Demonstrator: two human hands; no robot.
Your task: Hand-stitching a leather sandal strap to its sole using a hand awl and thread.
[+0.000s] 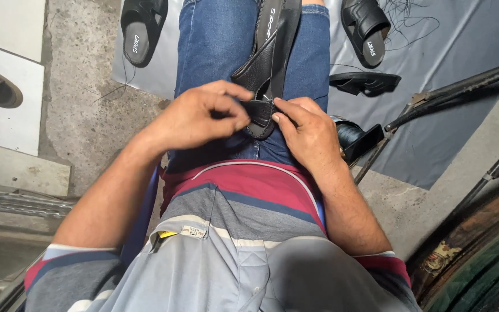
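A black sandal (270, 55) lies lengthwise on my blue-jeaned lap, its strapped end towards me. My left hand (200, 115) pinches the near end of the sandal's strap, fingertips closed on it. My right hand (307, 133) grips the same end from the other side, thumb on the edge. The near tip of the sandal is partly hidden under my fingers.
Other black sandals lie about: one (140, 29) at top left on the concrete floor, one (366, 29) and another (365, 82) on a grey sheet (457, 115) at top right. A spool of dark thread (353, 136) sits beside my right wrist. Rusty metal bars (451, 89) cross at right.
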